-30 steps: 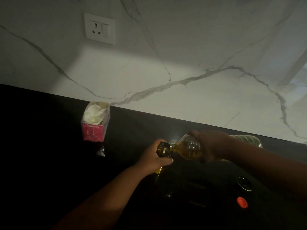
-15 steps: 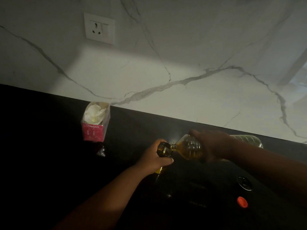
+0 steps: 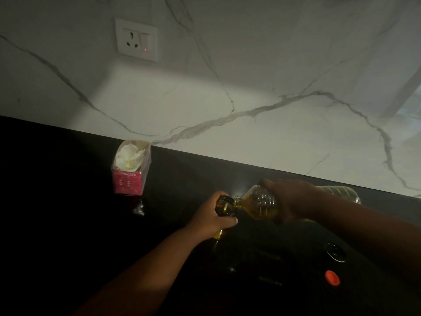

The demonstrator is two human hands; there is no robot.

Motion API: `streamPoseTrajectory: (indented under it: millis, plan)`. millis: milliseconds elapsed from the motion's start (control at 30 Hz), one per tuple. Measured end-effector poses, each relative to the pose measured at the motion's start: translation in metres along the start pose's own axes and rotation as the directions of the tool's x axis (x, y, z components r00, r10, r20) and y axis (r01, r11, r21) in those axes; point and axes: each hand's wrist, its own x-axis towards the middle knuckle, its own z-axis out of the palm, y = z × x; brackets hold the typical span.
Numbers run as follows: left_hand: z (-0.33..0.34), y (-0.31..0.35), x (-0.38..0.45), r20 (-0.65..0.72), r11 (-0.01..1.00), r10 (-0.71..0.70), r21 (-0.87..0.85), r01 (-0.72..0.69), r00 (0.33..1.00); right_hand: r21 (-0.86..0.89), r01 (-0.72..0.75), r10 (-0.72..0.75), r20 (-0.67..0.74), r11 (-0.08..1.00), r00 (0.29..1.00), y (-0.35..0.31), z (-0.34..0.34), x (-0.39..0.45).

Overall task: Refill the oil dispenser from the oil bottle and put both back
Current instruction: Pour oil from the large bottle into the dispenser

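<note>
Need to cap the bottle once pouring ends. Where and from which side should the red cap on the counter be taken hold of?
Best guess: pinch the red cap by its rim from straight above, fingers on opposite sides. It lies flat and low on the dark counter, apart from the round black lid beyond it, so only its short side wall offers a hold. The right hand is nearer, but it holds the oil bottle.

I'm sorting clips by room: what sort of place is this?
Most likely a home kitchen: a dark countertop against a marble-look backsplash with a wall socket, and an oil bottle tipped over a dispenser.
</note>
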Motion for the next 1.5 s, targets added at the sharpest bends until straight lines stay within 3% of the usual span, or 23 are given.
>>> streamPoseTrajectory:
  millis: [1500]
  plan:
    - [-0.0012, 0.0022, -0.002, -0.006, 1.0, -0.002, 0.001, 0.002, 1.0, 0.02, 0.002, -0.002, 0.008, 1.0, 1.0, 0.0005, 0.0013, 0.0009]
